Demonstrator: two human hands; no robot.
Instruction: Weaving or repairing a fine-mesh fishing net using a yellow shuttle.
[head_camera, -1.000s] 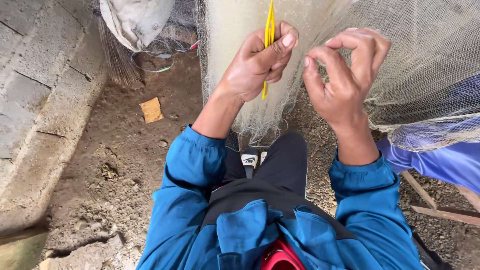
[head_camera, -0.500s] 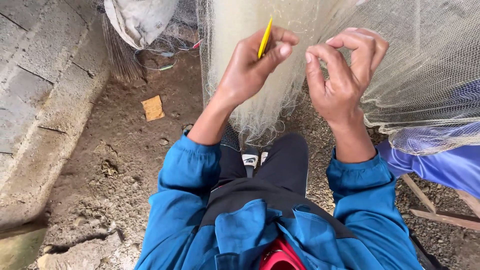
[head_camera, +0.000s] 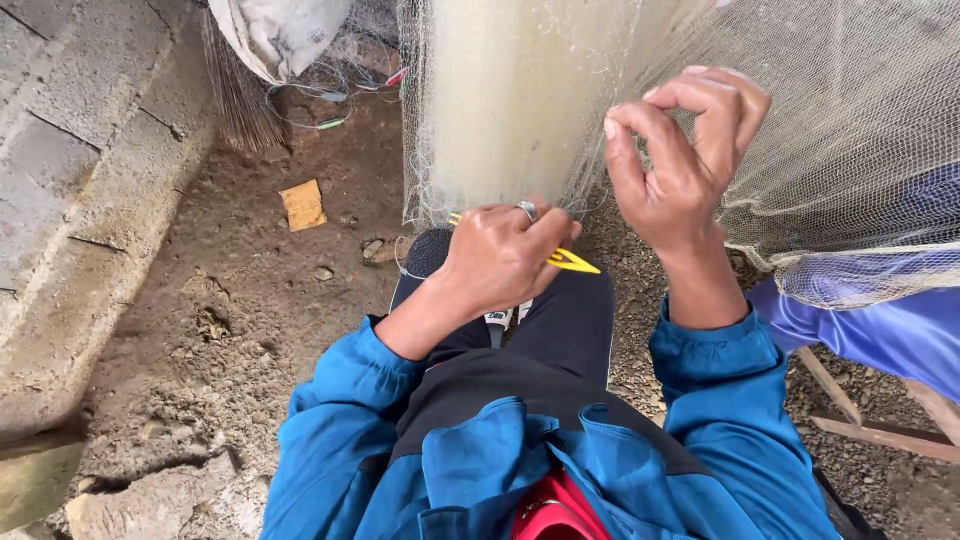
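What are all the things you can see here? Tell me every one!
Fine pale mesh fishing net: one, whitish, hanging across the top and right.
Flat yellow plastic netting needle: one, yellow, in the left hand.
Pale concrete post: one, cream, behind the net, top centre.
Grey concrete block wall: one, grey, left side.
Brown stiff-bristle broom: one, brown, top left by the wall.
Whitish cloth sack: one, off-white, top left.
Small tan cardboard scrap: one, tan, on the dirt ground.
Wooden slats: two or so, brown, lower right.
Purple-blue cloth: one, right, partly under the net.
Left hand: holding the needle, wearing a ring.
Right hand: pinching the net.
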